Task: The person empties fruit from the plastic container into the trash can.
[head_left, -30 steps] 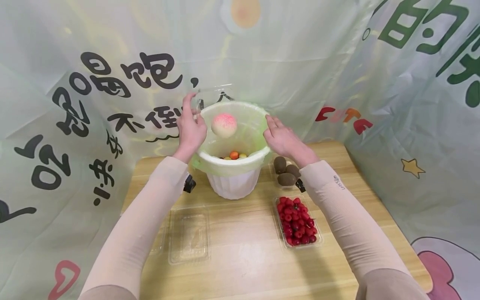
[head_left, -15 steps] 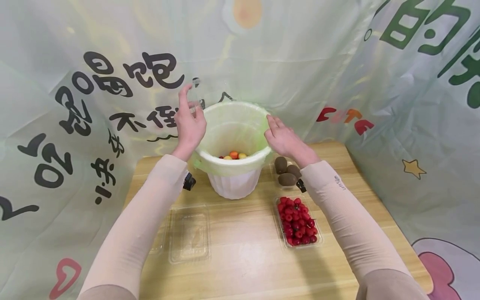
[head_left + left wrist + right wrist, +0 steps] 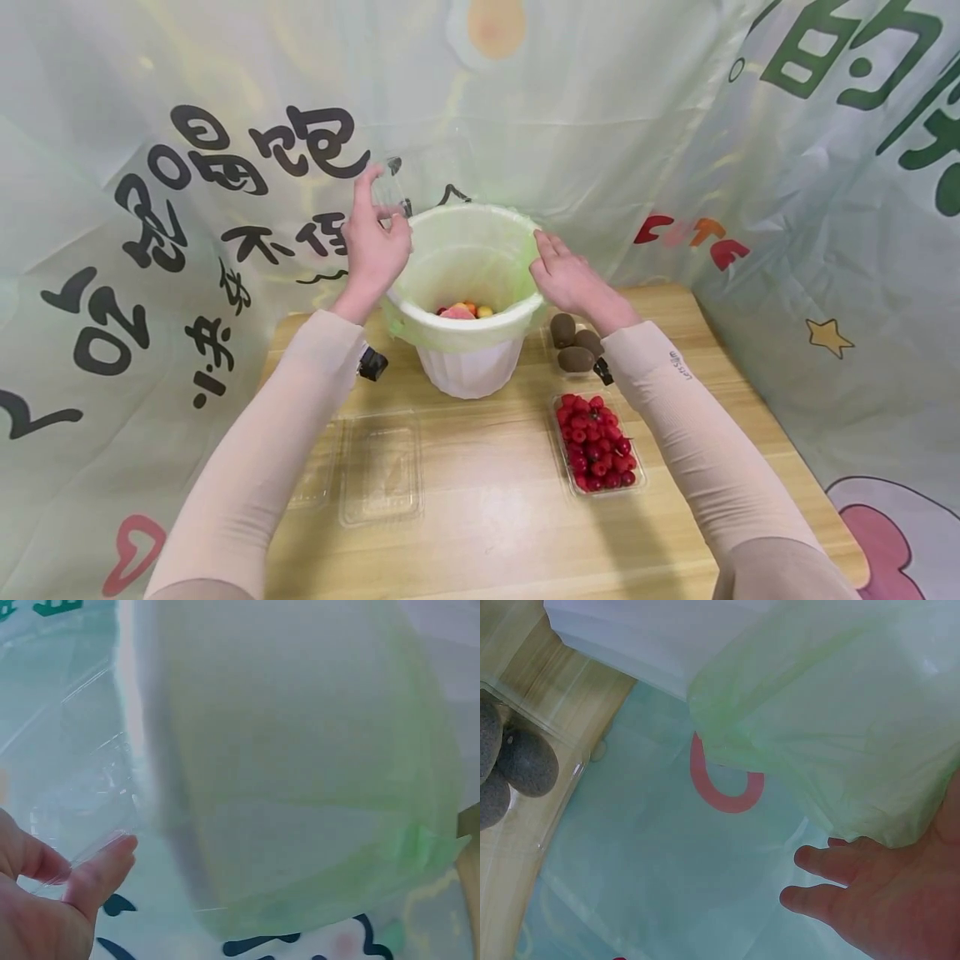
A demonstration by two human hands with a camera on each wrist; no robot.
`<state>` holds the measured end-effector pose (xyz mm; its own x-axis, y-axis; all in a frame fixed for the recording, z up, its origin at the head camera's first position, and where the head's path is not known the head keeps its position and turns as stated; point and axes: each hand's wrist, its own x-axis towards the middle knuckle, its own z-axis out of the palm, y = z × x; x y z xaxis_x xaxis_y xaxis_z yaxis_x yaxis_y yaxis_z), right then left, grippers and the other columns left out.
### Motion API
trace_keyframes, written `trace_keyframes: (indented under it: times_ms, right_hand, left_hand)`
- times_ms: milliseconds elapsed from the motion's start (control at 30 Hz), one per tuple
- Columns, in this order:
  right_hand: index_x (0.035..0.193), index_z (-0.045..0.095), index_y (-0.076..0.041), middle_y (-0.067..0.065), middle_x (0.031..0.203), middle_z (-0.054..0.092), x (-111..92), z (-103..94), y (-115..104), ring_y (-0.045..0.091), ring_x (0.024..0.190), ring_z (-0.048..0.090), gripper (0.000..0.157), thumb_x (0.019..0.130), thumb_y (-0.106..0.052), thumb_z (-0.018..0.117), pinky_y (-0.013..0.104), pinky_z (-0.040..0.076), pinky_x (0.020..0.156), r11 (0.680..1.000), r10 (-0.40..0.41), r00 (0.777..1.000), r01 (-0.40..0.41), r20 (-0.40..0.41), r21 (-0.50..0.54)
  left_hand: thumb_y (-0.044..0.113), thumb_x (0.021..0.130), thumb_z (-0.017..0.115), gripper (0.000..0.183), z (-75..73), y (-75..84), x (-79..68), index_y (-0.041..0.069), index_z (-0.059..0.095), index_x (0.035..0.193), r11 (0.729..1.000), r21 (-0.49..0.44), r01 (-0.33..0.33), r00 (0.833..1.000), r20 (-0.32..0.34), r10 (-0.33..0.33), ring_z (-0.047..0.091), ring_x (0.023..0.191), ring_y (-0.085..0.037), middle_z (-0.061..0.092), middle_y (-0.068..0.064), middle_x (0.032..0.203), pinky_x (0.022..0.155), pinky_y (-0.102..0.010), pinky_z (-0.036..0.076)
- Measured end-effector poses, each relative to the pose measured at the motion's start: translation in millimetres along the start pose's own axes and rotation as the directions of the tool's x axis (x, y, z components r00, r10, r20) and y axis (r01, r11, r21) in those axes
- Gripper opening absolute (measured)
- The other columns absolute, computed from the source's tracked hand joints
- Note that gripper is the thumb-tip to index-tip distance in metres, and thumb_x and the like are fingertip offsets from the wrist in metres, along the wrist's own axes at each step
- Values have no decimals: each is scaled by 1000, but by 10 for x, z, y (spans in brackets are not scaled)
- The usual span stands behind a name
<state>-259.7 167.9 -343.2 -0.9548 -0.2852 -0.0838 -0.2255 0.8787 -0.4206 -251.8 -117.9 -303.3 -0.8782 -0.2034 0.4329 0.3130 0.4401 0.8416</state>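
Note:
My left hand pinches a clear plastic container between thumb and fingers, tipped on its side at the left rim of a white bin. A pale green bag lines the bin and folds over its rim. Inside lie a pinkish peach and several small orange, yellow and red fruits. In the left wrist view the container is see-through beside the bag. At the opposite rim is my right hand, its fingers straight and spread outside the bag in the right wrist view.
Right of the bin, several kiwis sit in a clear box. Nearer, a clear punnet holds red berries. Two clear containers, including this one, lie at the left of the wooden table. Printed cloth walls stand behind and beside.
One second ago a peach was in mid-air over the bin; now a pinkish peach shows among the fruits. My left hand has shifted slightly left with the container; my right hand stays at the rim.

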Motion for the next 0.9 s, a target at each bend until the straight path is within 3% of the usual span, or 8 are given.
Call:
trace_keyframes:
  times_ms: [167,300,467,633,900]
  right_hand:
    - [170,-3,-11,18,178,2,0,-3,-1,36,166,2,70,109,-42,10,61,7,132,1000,-2,1000,2,-2,-2]
    - [170,-4,-12,18,178,1,5,-2,5,35,166,1,70,109,-43,10,61,6,133,1000,0,1000,0,1,0]
    - [170,-4,-13,17,178,0,11,0,10,34,166,1,70,108,-43,9,61,5,133,1000,0,1000,0,5,-1]
    - [170,-4,-13,17,178,0,13,2,17,35,166,0,70,108,-43,9,61,5,132,1000,0,1000,0,5,-3]
    - [170,-4,-12,17,178,0,3,5,7,34,166,0,71,108,-44,10,61,5,132,1000,-1,1000,1,4,2]
  left_hand:
    - [4,99,51,64,-109,134,-60,28,40,157,997,-36,73,995,70,-70,75,75,-27,71,-16,103,61,-27,63]
    - [3,98,51,62,-190,218,-115,24,41,155,996,-27,84,990,116,-81,77,78,-34,71,-19,93,60,-32,64]
    - [3,96,51,59,-260,307,-204,21,42,151,995,-13,95,980,180,-91,77,71,-34,73,-23,89,59,-39,65]
    - [3,95,52,59,-320,413,-325,22,43,150,993,-12,116,962,252,-109,77,75,-36,70,-18,86,61,-42,66]
    - [3,96,55,61,-418,452,-579,19,42,152,994,8,112,936,336,-108,75,65,-32,73,-26,96,55,-41,64]
